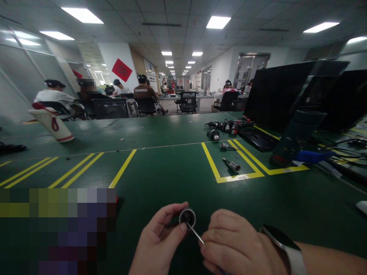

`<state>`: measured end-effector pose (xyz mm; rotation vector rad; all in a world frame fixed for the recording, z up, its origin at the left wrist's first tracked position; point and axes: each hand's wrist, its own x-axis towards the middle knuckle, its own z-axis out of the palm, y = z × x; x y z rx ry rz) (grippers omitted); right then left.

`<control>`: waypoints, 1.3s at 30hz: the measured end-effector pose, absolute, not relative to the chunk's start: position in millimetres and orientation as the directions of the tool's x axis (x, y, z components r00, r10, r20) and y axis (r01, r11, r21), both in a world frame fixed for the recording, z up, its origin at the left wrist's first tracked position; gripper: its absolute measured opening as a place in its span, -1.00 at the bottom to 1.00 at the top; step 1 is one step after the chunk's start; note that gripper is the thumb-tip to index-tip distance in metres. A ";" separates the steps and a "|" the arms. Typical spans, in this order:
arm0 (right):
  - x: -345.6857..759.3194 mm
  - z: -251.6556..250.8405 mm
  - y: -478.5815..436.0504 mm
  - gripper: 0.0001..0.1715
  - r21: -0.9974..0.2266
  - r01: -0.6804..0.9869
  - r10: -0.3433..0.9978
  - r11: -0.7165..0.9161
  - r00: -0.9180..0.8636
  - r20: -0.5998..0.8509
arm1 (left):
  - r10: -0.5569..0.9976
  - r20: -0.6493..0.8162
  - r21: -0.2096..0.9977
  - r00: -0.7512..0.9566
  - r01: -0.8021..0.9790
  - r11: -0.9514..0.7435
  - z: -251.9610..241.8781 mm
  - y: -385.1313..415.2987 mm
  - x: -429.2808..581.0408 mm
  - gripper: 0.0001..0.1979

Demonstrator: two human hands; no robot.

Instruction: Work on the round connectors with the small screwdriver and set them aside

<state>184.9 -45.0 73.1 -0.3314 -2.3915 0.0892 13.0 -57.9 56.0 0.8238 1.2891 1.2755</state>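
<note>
My left hand pinches a small round metal part between thumb and fingers. Its open end faces up toward me, with a dark inside. In my right hand is a screwdriver, its thin metal shaft slanting up to the left. The tip reaches the opening of the part; how deep it goes I cannot tell. Fingers cover most of the handle. Beyond my hands, two similar metal parts with stems, a nearer one and a farther one, lie on the green table.
Yellow tape marks areas on the green table. Several dark tool-like pieces lie farther back. At right stand a dark bottle and monitors, with cables. A white cup leans in view at left. People sit beyond.
</note>
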 end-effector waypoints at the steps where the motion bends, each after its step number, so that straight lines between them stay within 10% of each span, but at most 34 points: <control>1: 185.3 73.3 -45.2 -0.46 -0.162 0.213 0.267 0.963 -0.719 0.641 | 0.960 -0.216 0.962 -0.178 -0.206 0.178 56.2 -57.7 13.5 -0.78; 12: 182.5 68.5 -44.7 -0.66 -0.093 0.202 0.207 0.975 -0.677 0.706 | 0.992 -0.070 0.998 -0.108 -0.004 0.070 54.6 -54.0 7.6 -0.93; 39: 186.5 74.1 -46.4 -0.42 -0.144 0.210 0.252 0.967 -0.719 0.647 | 0.999 -0.033 0.993 -0.010 0.110 0.034 47.3 -54.8 3.9 -0.85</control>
